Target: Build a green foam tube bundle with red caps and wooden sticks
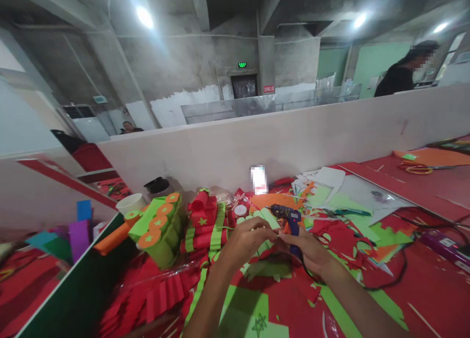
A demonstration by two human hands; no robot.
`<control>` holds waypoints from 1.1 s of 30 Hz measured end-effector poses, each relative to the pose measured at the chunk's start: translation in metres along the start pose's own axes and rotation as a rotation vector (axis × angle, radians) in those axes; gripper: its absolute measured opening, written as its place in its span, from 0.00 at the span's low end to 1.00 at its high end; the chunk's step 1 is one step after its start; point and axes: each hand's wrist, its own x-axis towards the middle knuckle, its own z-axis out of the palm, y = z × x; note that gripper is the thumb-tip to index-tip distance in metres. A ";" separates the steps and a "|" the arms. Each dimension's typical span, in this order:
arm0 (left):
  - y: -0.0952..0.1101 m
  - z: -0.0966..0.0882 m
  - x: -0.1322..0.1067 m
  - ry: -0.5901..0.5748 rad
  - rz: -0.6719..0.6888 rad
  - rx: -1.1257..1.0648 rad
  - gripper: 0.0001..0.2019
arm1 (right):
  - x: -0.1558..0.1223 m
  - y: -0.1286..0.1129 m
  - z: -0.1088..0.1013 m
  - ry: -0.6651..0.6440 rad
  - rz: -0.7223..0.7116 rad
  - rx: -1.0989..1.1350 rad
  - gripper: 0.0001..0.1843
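Left hand (253, 235): fingers bent, tips meeting right hand's; cannot tell whether anything is pinched. Pale green foam rolls (270, 220) just beyond, between hands: probably light, soft, easily dented; best held lightly around sides. Right hand (307, 247): closed around handle of glue gun (290, 217); gun probably rigid, fairly light, hot at nozzle, so handle only.

Counts: four orange star caps (157, 223), one red foam bundle (198, 215), two hands, one phone (259, 180), one glue gun, one pair red-handled scissors (416, 169).
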 end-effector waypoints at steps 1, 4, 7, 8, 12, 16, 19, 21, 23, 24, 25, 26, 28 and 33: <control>-0.004 0.003 -0.001 0.001 0.009 0.031 0.15 | 0.000 0.001 0.000 0.019 0.010 -0.002 0.19; -0.014 0.008 -0.004 -0.010 0.026 0.059 0.14 | 0.001 0.003 0.001 0.061 -0.007 -0.060 0.16; -0.015 0.009 -0.006 -0.015 -0.017 -0.030 0.13 | 0.003 0.006 0.004 0.087 -0.077 -0.125 0.15; -0.014 0.009 -0.006 -0.009 -0.056 -0.080 0.11 | 0.003 0.007 0.005 0.101 -0.099 -0.139 0.15; -0.011 0.011 -0.004 -0.028 -0.313 -0.295 0.11 | 0.005 0.010 0.011 0.195 -0.118 -0.195 0.16; -0.012 0.013 -0.002 -0.101 -0.413 -0.477 0.14 | 0.007 0.009 0.010 0.243 -0.126 -0.342 0.16; -0.015 0.014 -0.002 -0.085 -0.429 -0.497 0.14 | 0.007 0.006 0.007 0.240 -0.124 -0.511 0.14; -0.018 0.016 -0.002 -0.079 -0.449 -0.472 0.14 | 0.006 0.005 0.006 0.255 -0.114 -0.605 0.13; -0.020 0.017 -0.004 -0.101 -0.469 -0.462 0.13 | 0.005 0.004 0.007 0.275 -0.095 -0.673 0.12; -0.021 0.018 -0.004 -0.112 -0.476 -0.466 0.12 | 0.004 0.003 0.008 0.278 -0.087 -0.695 0.11; -0.021 0.018 -0.005 -0.123 -0.480 -0.472 0.12 | 0.004 0.002 0.008 0.274 -0.087 -0.707 0.11; -0.022 0.019 -0.005 -0.130 -0.484 -0.480 0.11 | 0.004 0.001 0.009 0.262 -0.094 -0.712 0.10; -0.021 0.019 -0.006 -0.133 -0.483 -0.489 0.11 | 0.004 0.000 0.009 0.237 -0.115 -0.717 0.09; -0.021 0.022 -0.006 -0.134 -0.484 -0.486 0.14 | 0.006 0.002 0.007 0.168 -0.119 -0.710 0.09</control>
